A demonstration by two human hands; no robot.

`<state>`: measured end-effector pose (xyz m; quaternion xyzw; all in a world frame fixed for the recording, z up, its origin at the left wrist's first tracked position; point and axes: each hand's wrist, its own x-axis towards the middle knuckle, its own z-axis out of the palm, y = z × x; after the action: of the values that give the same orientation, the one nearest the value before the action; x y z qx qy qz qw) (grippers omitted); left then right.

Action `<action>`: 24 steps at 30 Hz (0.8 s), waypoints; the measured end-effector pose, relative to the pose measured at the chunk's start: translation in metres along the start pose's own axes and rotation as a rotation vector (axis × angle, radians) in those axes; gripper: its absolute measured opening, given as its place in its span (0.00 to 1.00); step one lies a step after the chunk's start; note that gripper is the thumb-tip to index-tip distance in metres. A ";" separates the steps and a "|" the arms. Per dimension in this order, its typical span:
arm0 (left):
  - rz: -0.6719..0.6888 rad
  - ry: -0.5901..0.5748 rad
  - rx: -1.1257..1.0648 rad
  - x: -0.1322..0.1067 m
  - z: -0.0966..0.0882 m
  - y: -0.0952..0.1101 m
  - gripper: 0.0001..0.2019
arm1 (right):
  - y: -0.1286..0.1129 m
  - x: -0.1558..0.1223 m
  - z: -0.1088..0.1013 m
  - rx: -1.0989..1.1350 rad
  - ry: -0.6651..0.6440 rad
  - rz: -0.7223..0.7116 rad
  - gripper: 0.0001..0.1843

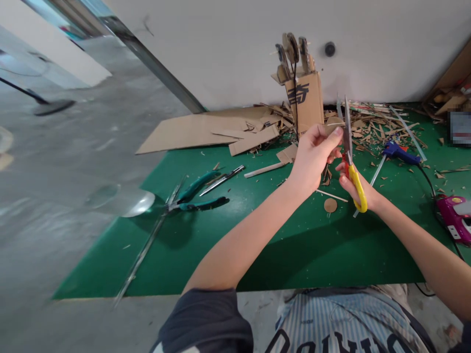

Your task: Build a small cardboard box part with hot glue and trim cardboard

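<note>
My right hand (pixel 364 191) is closed around the handles of a pair of scissors (pixel 357 187) with yellow and red grips. The blades point up and stand slightly apart. Just left of the blades, my left hand (pixel 312 152) pinches a small piece of cardboard (pixel 334 120) between thumb and fingers; part of it is hidden by the hand. Below both hands, a round cardboard disc (pixel 330 205) lies on the green table (pixel 279 255). A cardboard structure (pixel 309 103) with several rounded pieces on top stands behind my left hand.
Green-handled pliers (pixel 198 193), a metal cutter knife (pixel 222 180) and a clear cup (pixel 121 200) are on the left. Cardboard sheets (pixel 191 130) and scraps (pixel 368 130) line the back wall. To the right lie a blue glue gun (pixel 403 153) and a magenta one (pixel 454 215), with cords.
</note>
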<state>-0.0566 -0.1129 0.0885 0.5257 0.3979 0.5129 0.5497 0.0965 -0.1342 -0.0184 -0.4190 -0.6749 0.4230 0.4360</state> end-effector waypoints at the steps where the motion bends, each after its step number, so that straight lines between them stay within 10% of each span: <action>1: 0.008 0.005 0.007 0.000 0.000 -0.001 0.14 | 0.000 0.000 -0.001 -0.001 -0.005 -0.001 0.29; 12: 0.170 -0.036 0.209 0.002 -0.011 0.011 0.14 | -0.004 0.005 0.000 -0.107 0.049 0.017 0.33; 24: 0.047 -0.052 0.057 0.006 -0.009 0.007 0.10 | -0.002 0.007 0.000 -0.233 0.119 -0.063 0.35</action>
<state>-0.0659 -0.1055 0.0948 0.5636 0.3854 0.5003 0.5325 0.0942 -0.1282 -0.0148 -0.4699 -0.7050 0.3023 0.4368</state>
